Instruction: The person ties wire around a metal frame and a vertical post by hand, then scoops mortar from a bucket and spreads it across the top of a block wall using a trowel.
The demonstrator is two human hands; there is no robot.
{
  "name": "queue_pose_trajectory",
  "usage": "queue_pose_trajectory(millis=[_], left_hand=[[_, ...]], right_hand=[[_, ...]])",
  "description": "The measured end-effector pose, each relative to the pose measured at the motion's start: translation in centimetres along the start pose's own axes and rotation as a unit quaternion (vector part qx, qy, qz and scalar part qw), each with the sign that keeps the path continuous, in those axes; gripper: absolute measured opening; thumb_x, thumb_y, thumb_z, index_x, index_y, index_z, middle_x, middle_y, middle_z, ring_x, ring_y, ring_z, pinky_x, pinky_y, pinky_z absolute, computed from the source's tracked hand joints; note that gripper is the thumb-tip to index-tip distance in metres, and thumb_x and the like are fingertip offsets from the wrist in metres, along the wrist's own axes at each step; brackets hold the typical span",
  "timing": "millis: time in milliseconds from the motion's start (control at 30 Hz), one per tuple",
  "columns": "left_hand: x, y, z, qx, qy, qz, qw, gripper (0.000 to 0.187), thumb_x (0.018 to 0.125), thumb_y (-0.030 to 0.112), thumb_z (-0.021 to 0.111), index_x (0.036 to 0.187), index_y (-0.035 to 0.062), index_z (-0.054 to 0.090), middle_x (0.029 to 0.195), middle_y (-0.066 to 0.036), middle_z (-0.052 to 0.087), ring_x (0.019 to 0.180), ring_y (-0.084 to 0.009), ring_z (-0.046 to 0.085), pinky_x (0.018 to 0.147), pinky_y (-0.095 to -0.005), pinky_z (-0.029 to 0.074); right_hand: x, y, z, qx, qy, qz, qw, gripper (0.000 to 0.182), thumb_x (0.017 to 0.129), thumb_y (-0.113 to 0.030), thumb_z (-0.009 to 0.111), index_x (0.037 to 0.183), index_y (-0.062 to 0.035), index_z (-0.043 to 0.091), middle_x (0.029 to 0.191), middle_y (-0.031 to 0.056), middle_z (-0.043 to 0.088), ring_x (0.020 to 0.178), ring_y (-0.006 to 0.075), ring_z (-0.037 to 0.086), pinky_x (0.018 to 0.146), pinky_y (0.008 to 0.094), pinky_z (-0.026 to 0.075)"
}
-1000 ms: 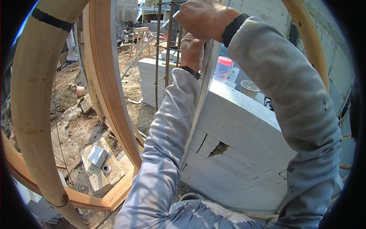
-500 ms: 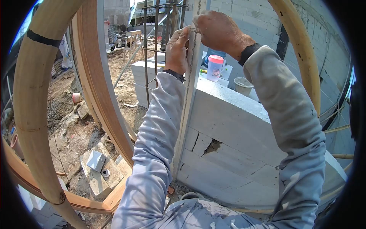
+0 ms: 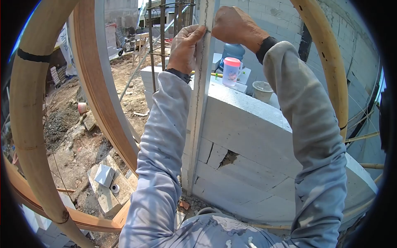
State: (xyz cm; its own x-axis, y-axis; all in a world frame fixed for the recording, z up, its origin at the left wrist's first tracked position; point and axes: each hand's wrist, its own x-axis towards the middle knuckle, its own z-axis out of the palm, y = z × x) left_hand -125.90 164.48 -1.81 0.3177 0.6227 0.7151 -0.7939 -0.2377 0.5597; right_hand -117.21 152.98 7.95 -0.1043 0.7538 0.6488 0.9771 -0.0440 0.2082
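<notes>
A pale upright post (image 3: 199, 91), with a rough dark line down its face, stands at the end of a wall of light blocks (image 3: 248, 128). My left hand (image 3: 185, 47) is at the post's left side, thumb and fingers pinched against its face near the top. A small dark, thin bit pokes out at the thumb tip, too small to name. Just right of the post, level with its top part, my right hand (image 3: 237, 25) is closed in a fist, its knuckles beside the post's edge. Whatever it grips is hidden.
A pink-lidded pitcher (image 3: 232, 71), a blue water bottle (image 3: 233, 53) and a bucket (image 3: 262, 91) stand behind the wall. Bamboo poles (image 3: 31, 115) and a curved-looking wooden frame (image 3: 93, 82) rise at the left. Steel bars (image 3: 162, 33) stand behind the post.
My right fist has shifted right relative to the post, off its face. The thin dark bit at the left thumb now shows. The view has shifted slightly; my left hand stays at the post.
</notes>
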Motion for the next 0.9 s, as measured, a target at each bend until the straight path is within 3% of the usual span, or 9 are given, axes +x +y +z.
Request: queue_pose_trajectory(millis=[267,333,400,467,533,600,733,800,900], left_hand=[[0.1,0.3,0.2,0.074,0.002,0.021,0.997,0.032,0.083,0.024,0.067,0.103,0.0012,0.056,0.088,-0.005,0.063,0.079,-0.0111,0.060,0.071,-0.0233,0.049],[-0.1,0.1,0.5,0.042,-0.009,0.017,0.999,0.031,0.084,0.024,0.065,0.103,0.0012,0.057,0.090,-0.005,0.063,0.080,-0.0115,0.060,0.074,-0.0243,0.048],[0.2,-0.2,0.1,0.031,-0.015,0.013,0.999,0.031,0.085,0.025,0.064,0.104,0.0019,0.056,0.093,-0.005,0.063,0.084,-0.0114,0.058,0.077,-0.0249,0.046],[0.3,-0.2,0.1,0.033,-0.019,0.008,0.999,0.030,0.085,0.025,0.064,0.103,0.0024,0.056,0.094,-0.006,0.062,0.086,-0.0116,0.057,0.078,-0.0254,0.045],[0.0,0.0,0.3,0.034,-0.013,0.011,0.999,0.030,0.085,0.026,0.064,0.102,0.0024,0.055,0.093,-0.006,0.062,0.086,-0.0122,0.057,0.079,-0.0257,0.045],[0.0,0.1,0.2,0.045,-0.012,0.012,0.999,0.031,0.085,0.026,0.064,0.103,0.0021,0.055,0.093,-0.006,0.061,0.087,-0.0125,0.057,0.079,-0.0259,0.045],[0.1,-0.1,0.1,0.047,-0.016,0.017,0.999,0.031,0.085,0.026,0.064,0.102,0.0021,0.055,0.092,-0.005,0.061,0.086,-0.0123,0.057,0.080,-0.0254,0.044],[0.0,-0.2,0.3,0.051,-0.007,0.022,0.998,0.030,0.085,0.026,0.064,0.102,0.0021,0.056,0.092,-0.005,0.061,0.086,-0.0122,0.057,0.080,-0.0251,0.044],[0.1,-0.1,0.1,0.028,-0.009,0.008,1.000,0.029,0.085,0.024,0.065,0.103,0.0030,0.057,0.093,-0.003,0.062,0.086,-0.0109,0.057,0.080,-0.0241,0.044]], right_hand=[[2.3,0.7,2.5,-0.081,0.061,-0.051,0.994,0.030,0.083,-0.037,0.060,0.092,-0.0103,0.070,0.088,0.0101,0.068,0.080,0.0243,0.066,0.074,0.0349,0.053],[6.4,4.4,7.0,0.007,-0.018,-0.163,0.986,0.018,0.079,-0.009,0.050,0.084,-0.0004,0.065,0.079,0.0173,0.064,0.071,0.0310,0.061,0.063,0.0389,0.050],[6.4,6.6,7.6,0.038,0.052,-0.222,0.973,0.020,0.078,-0.013,0.052,0.076,-0.0001,0.066,0.071,0.0177,0.063,0.068,0.0317,0.061,0.065,0.0387,0.048],[4.8,6.0,5.5,-0.136,0.180,-0.241,0.944,0.025,0.080,-0.022,0.052,0.077,-0.0024,0.067,0.072,0.0170,0.063,0.067,0.0312,0.060,0.065,0.0397,0.048],[4.6,6.3,4.0,-0.181,0.121,-0.237,0.947,0.032,0.081,-0.033,0.053,0.077,-0.0040,0.068,0.073,0.0162,0.063,0.066,0.0300,0.060,0.065,0.0411,0.048],[5.7,6.9,4.9,-0.384,0.155,-0.333,0.847,0.037,0.081,-0.039,0.054,0.077,-0.0051,0.068,0.072,0.0146,0.063,0.065,0.0283,0.060,0.066,0.0411,0.049],[4.3,5.8,1.7,-0.354,0.135,-0.337,0.862,0.037,0.081,-0.040,0.056,0.077,-0.0055,0.069,0.070,0.0130,0.063,0.068,0.0276,0.062,0.067,0.0406,0.050],[2.4,4.7,-0.3,-0.268,0.081,-0.230,0.932,0.036,0.081,-0.040,0.057,0.077,-0.0066,0.069,0.071,0.0121,0.064,0.071,0.0279,0.064,0.068,0.0404,0.050],[1.9,5.3,0.1,-0.223,0.086,-0.219,0.946,0.032,0.081,-0.037,0.058,0.077,-0.0069,0.069,0.074,0.0124,0.066,0.074,0.0283,0.064,0.067,0.0402,0.051]])
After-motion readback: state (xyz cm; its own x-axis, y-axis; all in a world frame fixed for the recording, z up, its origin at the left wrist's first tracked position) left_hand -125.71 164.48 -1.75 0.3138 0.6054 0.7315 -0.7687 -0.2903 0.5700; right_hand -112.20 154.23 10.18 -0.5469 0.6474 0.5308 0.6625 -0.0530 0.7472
